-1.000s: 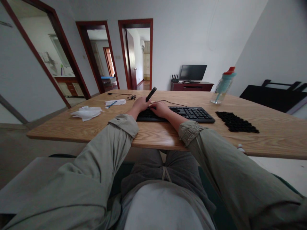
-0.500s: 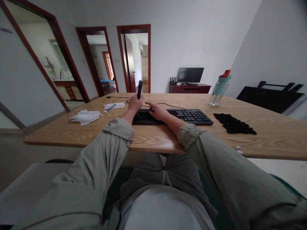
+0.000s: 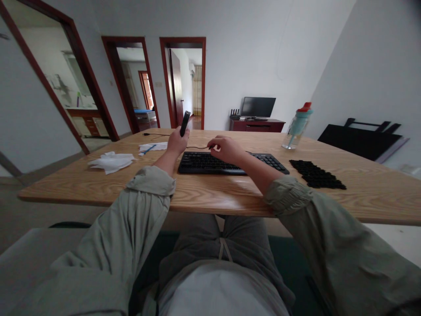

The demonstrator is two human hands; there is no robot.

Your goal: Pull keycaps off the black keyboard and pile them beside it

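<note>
My left hand [image 3: 178,141] is closed round a slim black stick-shaped object [image 3: 185,123]. It points up and tilts slightly right, above the table left of the keyboard. A black keyboard [image 3: 210,164] lies in front of me, its left half now uncovered. Over its back edge, my right hand [image 3: 226,149] has thumb and forefinger pinched together. A small dark thing shows at those fingertips, too small to name, close to a thin black cable [image 3: 197,147]. Right of the keyboard lies a patch of small black pieces in rows [image 3: 317,174], perhaps keycaps.
On the wooden table [image 3: 210,193] a crumpled white tissue [image 3: 112,162] lies at left, with another flat tissue [image 3: 159,145] and a blue-and-white brush-like stick [image 3: 147,150] behind it. A clear bottle with red lid [image 3: 297,125] stands at back right.
My right hand has lifted off the keys and moved back, its stretched forefinger now bent into a pinch. My left hand has shifted slightly left, the black object with it. The view shifted slightly.
</note>
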